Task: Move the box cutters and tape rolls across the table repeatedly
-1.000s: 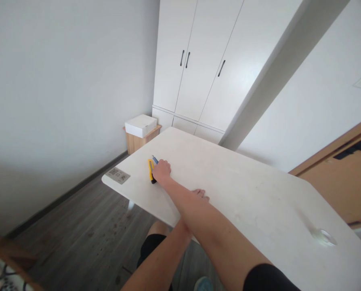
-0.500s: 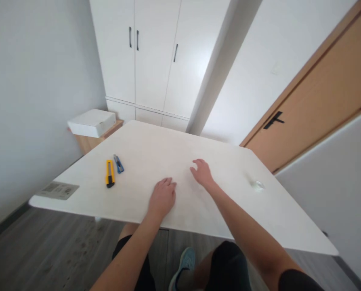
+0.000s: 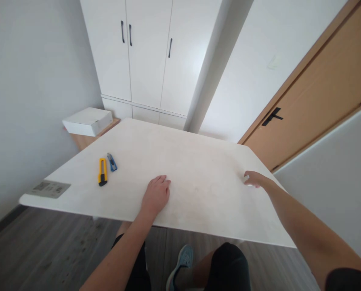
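Observation:
My left hand (image 3: 155, 195) lies flat and open on the white table (image 3: 198, 157) near its front edge, holding nothing. My right hand (image 3: 255, 178) is stretched out to the table's right edge, its fingers curled down over a small clear ring (image 3: 248, 184) that it mostly hides. A yellow utility knife (image 3: 102, 171) and a smaller blue cutter (image 3: 112, 161) lie side by side on the left part of the table, well clear of both hands.
A grey printed label (image 3: 49, 188) is stuck at the table's front left corner. A white box (image 3: 88, 120) rests on a wooden stand beyond the left edge. White cupboards (image 3: 144, 52) stand behind, a wooden door (image 3: 313, 97) at the right.
My right hand let go of the cutters at the left, crossed the table and reached the clear ring at the right edge. My left hand stayed flat on the table.

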Tool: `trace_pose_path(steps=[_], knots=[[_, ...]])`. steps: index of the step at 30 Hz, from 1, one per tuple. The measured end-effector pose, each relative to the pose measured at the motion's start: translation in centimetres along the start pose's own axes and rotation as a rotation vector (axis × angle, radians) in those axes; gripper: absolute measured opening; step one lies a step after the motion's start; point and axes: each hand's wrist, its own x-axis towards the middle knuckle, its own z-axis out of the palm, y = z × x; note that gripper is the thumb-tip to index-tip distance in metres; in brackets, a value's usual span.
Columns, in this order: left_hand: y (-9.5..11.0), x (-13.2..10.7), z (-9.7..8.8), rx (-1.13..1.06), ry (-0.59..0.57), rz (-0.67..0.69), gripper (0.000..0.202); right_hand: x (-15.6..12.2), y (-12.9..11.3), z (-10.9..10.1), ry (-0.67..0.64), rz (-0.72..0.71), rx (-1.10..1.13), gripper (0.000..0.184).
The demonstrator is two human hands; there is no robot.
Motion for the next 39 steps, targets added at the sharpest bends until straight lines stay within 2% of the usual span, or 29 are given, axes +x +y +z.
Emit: trace_pose_path(steps=[1, 3, 6, 10, 12, 15, 17, 19, 22, 25, 28, 30, 32, 34, 36, 39], knots=[[0.0, 0.0, 0.0, -0.013, -0.001, -0.006, 0.035, 0.1, -2.3, 0.0, -0.063, -0.038, -0.002, 0.036], [0.1, 0.0, -0.1, -0.033, -0.001, -0.017, 0.035, -0.4, -8.7, 0.0, -0.224, -0.156, -0.004, 0.043], [0.1, 0.0, -0.3, -0.055, -0.008, -0.021, 0.035, -3.1, -20.8, 0.4, -0.311, -0.449, -0.027, 0.047], [0.2, -0.1, -0.5, -0.071, -0.022, -0.026, 0.035, -8.1, -37.1, 2.3, -0.195, -0.919, -0.163, 0.047], [0.1, -0.1, -0.5, -0.083, -0.017, -0.033, 0.035, -10.1, -43.8, 3.6, -0.189, -1.026, -0.179, 0.047], [0.1, -0.1, -0.4, -0.113, 0.004, -0.042, 0.031, -12.1, -51.3, 5.6, -0.162, -1.124, -0.223, 0.049], [0.1, -0.1, -0.3, -0.148, 0.027, -0.043, 0.029, -13.0, -54.7, 6.8, -0.148, -1.166, -0.259, 0.051], [0.1, -0.1, -0.4, -0.196, 0.049, -0.040, 0.030, -13.5, -56.9, 8.1, -0.144, -1.173, -0.270, 0.054], [0.2, -0.1, -0.8, -0.274, 0.075, -0.052, 0.035, -13.9, -58.4, 9.8, -0.148, -1.125, -0.250, 0.061], [0.3, 0.0, -1.2, -0.334, 0.079, -0.065, 0.037, -13.8, -58.2, 11.2, -0.190, -1.021, -0.181, 0.068], [0.3, 0.0, -1.3, -0.335, 0.083, -0.073, 0.037, -13.5, -56.7, 11.6, -0.211, -0.901, -0.063, 0.077], [0.2, 0.0, -1.0, -0.300, 0.082, -0.074, 0.035, -13.3, -54.6, 11.3, -0.230, -0.885, -0.007, 0.079], [0.0, 0.0, -0.7, -0.244, 0.066, -0.050, 0.031, -12.9, -51.5, 10.8, -0.251, -0.913, 0.034, 0.073], [-0.1, 0.0, -0.5, -0.180, 0.053, -0.019, 0.028, -12.5, -47.1, 10.5, -0.259, -0.941, 0.120, 0.061], [-0.1, 0.0, -0.4, -0.131, 0.043, -0.005, 0.027, -12.1, -41.3, 10.6, -0.235, -0.936, 0.269, 0.049], [-0.1, 0.0, -0.5, -0.088, 0.023, -0.003, 0.028, -12.4, -30.9, 11.4, -0.102, -0.837, 0.406, 0.039]])
